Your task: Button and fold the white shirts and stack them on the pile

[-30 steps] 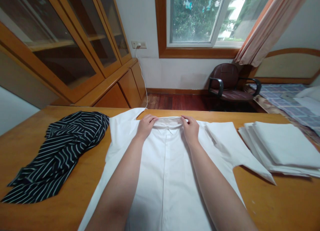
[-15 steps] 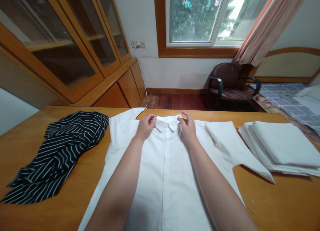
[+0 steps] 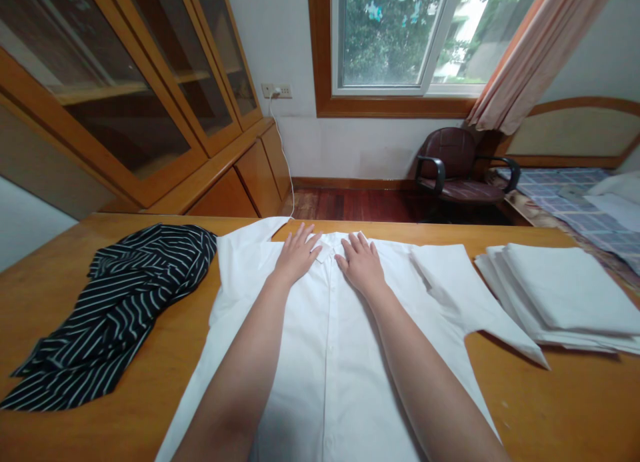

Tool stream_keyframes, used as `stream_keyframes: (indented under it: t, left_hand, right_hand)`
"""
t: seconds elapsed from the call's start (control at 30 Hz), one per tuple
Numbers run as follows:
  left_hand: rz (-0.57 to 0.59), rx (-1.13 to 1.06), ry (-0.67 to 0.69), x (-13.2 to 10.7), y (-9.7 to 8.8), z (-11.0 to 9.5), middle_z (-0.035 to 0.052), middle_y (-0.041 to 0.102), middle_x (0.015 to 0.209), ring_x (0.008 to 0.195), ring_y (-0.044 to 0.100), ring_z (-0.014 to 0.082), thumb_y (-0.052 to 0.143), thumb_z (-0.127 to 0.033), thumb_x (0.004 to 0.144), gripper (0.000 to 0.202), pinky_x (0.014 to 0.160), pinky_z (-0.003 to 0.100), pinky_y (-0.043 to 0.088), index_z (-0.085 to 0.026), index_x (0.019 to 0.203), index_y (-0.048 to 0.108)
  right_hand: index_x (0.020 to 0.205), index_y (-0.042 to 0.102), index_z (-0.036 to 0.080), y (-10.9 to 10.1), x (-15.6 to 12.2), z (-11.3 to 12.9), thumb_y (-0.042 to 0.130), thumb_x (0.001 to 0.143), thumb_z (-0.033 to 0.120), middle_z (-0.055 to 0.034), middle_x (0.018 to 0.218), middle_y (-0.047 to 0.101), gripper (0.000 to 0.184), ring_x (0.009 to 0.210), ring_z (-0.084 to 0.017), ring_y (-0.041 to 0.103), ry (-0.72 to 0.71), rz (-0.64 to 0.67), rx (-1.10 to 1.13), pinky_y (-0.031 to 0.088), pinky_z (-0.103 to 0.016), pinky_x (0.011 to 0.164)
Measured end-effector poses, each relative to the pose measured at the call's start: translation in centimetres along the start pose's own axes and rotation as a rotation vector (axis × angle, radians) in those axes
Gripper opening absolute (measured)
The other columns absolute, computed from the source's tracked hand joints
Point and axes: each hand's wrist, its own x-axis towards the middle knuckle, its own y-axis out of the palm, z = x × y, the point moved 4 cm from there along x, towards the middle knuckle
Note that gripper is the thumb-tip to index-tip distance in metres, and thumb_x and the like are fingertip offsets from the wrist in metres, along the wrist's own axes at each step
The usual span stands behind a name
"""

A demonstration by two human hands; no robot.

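A white short-sleeved shirt (image 3: pixel 330 342) lies spread flat, front up, on the wooden table (image 3: pixel 550 409). My left hand (image 3: pixel 296 254) rests flat on the left side of its collar, fingers stretched out. Pressed flat on the right side of the collar is my right hand (image 3: pixel 361 262), fingers spread as well. Neither hand holds anything. The collar between them is mostly covered by my fingers. The shirt's right sleeve (image 3: pixel 470 295) lies spread toward a pile of folded cloth.
A crumpled black-and-white striped garment (image 3: pixel 120 302) lies at the left of the table. A stack of folded white clothes (image 3: pixel 565 295) sits at the right. Beyond the table are a glass-door cabinet (image 3: pixel 125 95), an armchair (image 3: pixel 460 169), a window and a bed.
Both hands let go of the collar they were pinching, moved closer together and now lie flat and open on it. The collar has gone from raised to lying down.
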Motion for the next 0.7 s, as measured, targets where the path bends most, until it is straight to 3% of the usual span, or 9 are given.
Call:
stream_keyframes:
  t: [0.07,0.2,0.7]
  left_hand:
    - [0.073,0.025,-0.034,-0.04,0.33,0.09,0.0039,0.029,0.166,0.155,0.015,0.0306,0.035,-0.044,0.104,0.051,0.124,0.061,0.015,-0.030,0.153,0.041]
    - [0.118,0.049,-0.054,-0.06,0.16,-0.15,0.0028,0.022,0.167,0.156,0.012,0.0306,0.031,-0.046,0.104,0.055,0.124,0.062,0.011,-0.029,0.157,0.034]
    - [0.144,0.036,-0.074,0.19,-0.04,-0.04,0.0035,0.022,0.167,0.156,0.015,0.0269,0.029,-0.049,0.104,0.059,0.125,0.058,0.011,-0.027,0.159,0.027]
  right_hand:
    - [0.152,0.043,0.019,0.07,-0.13,0.01,0.041,0.103,0.051,-0.0124,0.164,0.029,0.059,0.154,-0.030,0.019,0.028,0.033,-0.029,0.014,-0.056,0.122]
    - [0.155,0.037,0.018,0.16,-0.16,-0.08,0.035,0.104,0.054,-0.0118,0.166,0.024,0.063,0.155,-0.028,0.015,0.051,0.064,-0.054,0.011,-0.054,0.123]
    - [0.156,0.036,0.018,0.33,-0.13,-0.23,0.031,0.104,0.055,-0.0104,0.166,0.024,0.064,0.155,-0.028,0.015,0.046,0.056,-0.074,0.011,-0.054,0.123]
